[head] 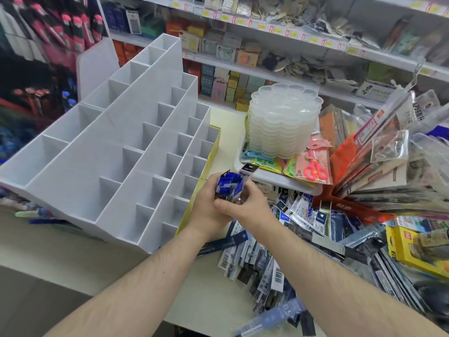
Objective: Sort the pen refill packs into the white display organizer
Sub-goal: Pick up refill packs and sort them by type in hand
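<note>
**Both hands on a bundle of refill packs beside the organizer**

At the centre of the view, both hands meet just above the counter. The left hand has its fingers curled round a bundle of blue refill packs, which stands upright in its grasp. The right hand closes on the same bundle from the 3 o'clock side, with the thumb across the front.

Below and toward 4 o'clock from the hands, a loose pile of refill packs lies spread on the cream counter; many packs overlap, and barcodes show on some. At 3 o'clock, near the frame edge, a yellow box lies partly under clear packages.

Toward 9 to 11 o'clock stands the white display organizer, with stepped rows of square compartments. All compartments that I can see hold nothing. It is just beside the hands, not touching them.

Farther, at 1 o'clock, a white tray carries packs of coloured scissors and a stack of clear plastic palettes. Beyond, at 12 o'clock, store shelves hold small boxes, blurred.
</note>
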Tool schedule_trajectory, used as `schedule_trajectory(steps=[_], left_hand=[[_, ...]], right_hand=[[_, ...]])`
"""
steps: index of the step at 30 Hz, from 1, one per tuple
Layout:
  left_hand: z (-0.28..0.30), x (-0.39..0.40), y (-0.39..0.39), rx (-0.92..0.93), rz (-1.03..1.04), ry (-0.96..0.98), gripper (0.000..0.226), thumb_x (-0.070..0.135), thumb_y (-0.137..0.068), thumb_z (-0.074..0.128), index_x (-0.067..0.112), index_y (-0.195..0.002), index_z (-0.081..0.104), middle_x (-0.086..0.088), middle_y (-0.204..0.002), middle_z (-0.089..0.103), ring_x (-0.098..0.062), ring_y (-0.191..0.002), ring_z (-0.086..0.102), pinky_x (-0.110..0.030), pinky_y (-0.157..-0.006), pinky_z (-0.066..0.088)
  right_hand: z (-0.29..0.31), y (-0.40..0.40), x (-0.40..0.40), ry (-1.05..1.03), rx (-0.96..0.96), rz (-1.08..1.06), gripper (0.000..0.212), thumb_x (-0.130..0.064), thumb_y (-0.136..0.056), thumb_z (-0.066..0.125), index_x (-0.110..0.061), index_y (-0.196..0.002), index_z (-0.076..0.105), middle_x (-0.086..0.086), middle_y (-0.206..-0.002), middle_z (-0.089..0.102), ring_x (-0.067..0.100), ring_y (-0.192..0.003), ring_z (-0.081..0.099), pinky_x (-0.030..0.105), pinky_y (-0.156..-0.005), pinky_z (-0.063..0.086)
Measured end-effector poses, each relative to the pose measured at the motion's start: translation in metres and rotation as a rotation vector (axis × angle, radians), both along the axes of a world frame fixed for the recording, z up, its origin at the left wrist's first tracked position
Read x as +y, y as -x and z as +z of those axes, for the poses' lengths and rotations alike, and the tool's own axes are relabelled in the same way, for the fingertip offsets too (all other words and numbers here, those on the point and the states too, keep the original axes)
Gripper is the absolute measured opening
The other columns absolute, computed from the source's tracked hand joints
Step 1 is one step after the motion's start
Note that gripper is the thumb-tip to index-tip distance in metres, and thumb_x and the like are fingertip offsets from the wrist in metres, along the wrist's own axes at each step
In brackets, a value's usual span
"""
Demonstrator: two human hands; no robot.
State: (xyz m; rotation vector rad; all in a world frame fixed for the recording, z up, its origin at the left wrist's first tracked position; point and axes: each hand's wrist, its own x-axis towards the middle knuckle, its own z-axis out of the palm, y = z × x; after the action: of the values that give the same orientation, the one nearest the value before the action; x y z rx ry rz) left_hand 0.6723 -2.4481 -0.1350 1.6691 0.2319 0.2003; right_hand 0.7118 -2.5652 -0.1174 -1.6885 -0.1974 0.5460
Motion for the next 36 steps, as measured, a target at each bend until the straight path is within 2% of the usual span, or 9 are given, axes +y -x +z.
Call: schedule_trajectory(steps=[3, 7, 10, 13, 17, 21, 27, 33, 36], left_hand=[[-0.008, -0.007, 0.002, 0.078, -0.068, 0.031, 0.061, 0.002, -0.062, 0.083, 0.019, -0.114, 0.056, 0.013, -0.093, 0.061, 0.007, -0.082, 0.061, -0.014, -0.077, 0.049], [-0.025, -0.019, -0.001, 0.128, 0.013, 0.08, 0.032, 0.033, -0.066, 0.07, 0.032, -0.097, 0.063, -0.001, -0.091, 0.066, -0.026, -0.086, 0.063, -0.053, -0.083, 0.056], [-0.014, -0.017, 0.0, 0.16, 0.062, 0.087, 0.023, 0.022, -0.065, 0.07, 0.025, -0.087, 0.064, 0.002, -0.08, 0.069, -0.026, -0.079, 0.066, -0.042, -0.071, 0.058], [0.009, -0.006, -0.003, 0.174, 0.065, 0.262, 0.031, 0.004, -0.068, 0.072, 0.008, -0.099, 0.069, -0.006, -0.086, 0.076, -0.024, -0.081, 0.073, -0.032, -0.066, 0.058], [0.048, 0.015, 0.003, 0.258, -0.003, 0.587, 0.019, -0.001, -0.074, 0.071, 0.001, -0.092, 0.066, -0.011, -0.08, 0.074, -0.026, -0.073, 0.071, -0.032, -0.063, 0.059], [0.075, 0.015, 0.013, 0.341, -0.112, 0.765, 0.035, 0.012, -0.064, 0.067, 0.001, -0.097, 0.065, -0.016, -0.081, 0.07, -0.026, -0.067, 0.07, -0.034, -0.061, 0.059], [0.095, -0.009, 0.021, 0.325, -0.026, 0.732, 0.021, 0.009, -0.085, 0.066, 0.008, -0.106, 0.065, -0.014, -0.081, 0.07, -0.024, -0.066, 0.071, -0.03, -0.054, 0.058], [0.091, 0.001, 0.035, 0.21, -0.198, 0.648, 0.048, 0.029, -0.071, 0.075, 0.016, -0.116, 0.066, -0.01, -0.101, 0.072, -0.026, -0.093, 0.069, -0.035, -0.079, 0.055], [0.089, -0.004, 0.043, 0.235, -0.142, 0.656, 0.049, 0.02, -0.074, 0.074, 0.01, -0.121, 0.062, -0.008, -0.1, 0.074, -0.024, -0.09, 0.072, -0.031, -0.073, 0.057]], right_hand=[[-0.008, 0.002, -0.002, 0.057, 0.013, 0.039, 0.054, -0.02, -0.065, 0.09, -0.022, -0.111, 0.061, -0.006, -0.098, 0.075, 0.008, -0.1, 0.069, 0.03, -0.092, 0.053], [-0.014, 0.006, -0.004, 0.134, 0.029, 0.119, 0.062, -0.033, -0.063, 0.086, -0.019, -0.119, 0.061, -0.003, -0.106, 0.074, 0.007, -0.104, 0.068, 0.03, -0.097, 0.052], [-0.004, 0.005, -0.012, 0.153, 0.056, 0.185, 0.062, -0.026, -0.072, 0.085, -0.025, -0.128, 0.057, -0.01, -0.115, 0.069, 0.003, -0.11, 0.064, 0.027, -0.098, 0.051], [0.013, 0.001, -0.025, 0.124, 0.065, 0.171, 0.092, -0.049, -0.066, 0.078, -0.03, -0.147, 0.04, -0.017, -0.14, 0.052, 0.001, -0.129, 0.05, 0.02, -0.1, 0.045], [0.042, -0.004, -0.049, -0.008, 0.151, -0.053, 0.063, -0.05, -0.065, 0.071, -0.021, -0.12, 0.063, -0.001, -0.113, 0.073, 0.018, -0.109, 0.068, 0.034, -0.096, 0.05], [0.068, 0.008, -0.05, 0.106, 0.111, 0.132, 0.068, -0.052, -0.053, 0.076, -0.021, -0.111, 0.063, 0.0, -0.105, 0.074, 0.017, -0.099, 0.07, 0.035, -0.091, 0.053], [0.078, 0.033, -0.019, 0.143, 0.007, 0.282, 0.037, -0.003, -0.071, 0.081, -0.024, -0.096, 0.064, -0.008, -0.077, 0.072, 0.004, -0.07, 0.067, 0.019, -0.063, 0.051], [0.075, 0.034, -0.019, 0.042, 0.06, 0.22, 0.029, -0.012, -0.063, 0.075, -0.016, -0.091, 0.069, 0.009, -0.083, 0.07, 0.017, -0.078, 0.067, 0.032, -0.074, 0.056], [0.08, 0.045, -0.013, 0.112, -0.019, 0.223, 0.04, -0.004, -0.072, 0.077, -0.025, -0.105, 0.069, 0.007, -0.091, 0.075, 0.021, -0.086, 0.073, 0.039, -0.079, 0.061]])
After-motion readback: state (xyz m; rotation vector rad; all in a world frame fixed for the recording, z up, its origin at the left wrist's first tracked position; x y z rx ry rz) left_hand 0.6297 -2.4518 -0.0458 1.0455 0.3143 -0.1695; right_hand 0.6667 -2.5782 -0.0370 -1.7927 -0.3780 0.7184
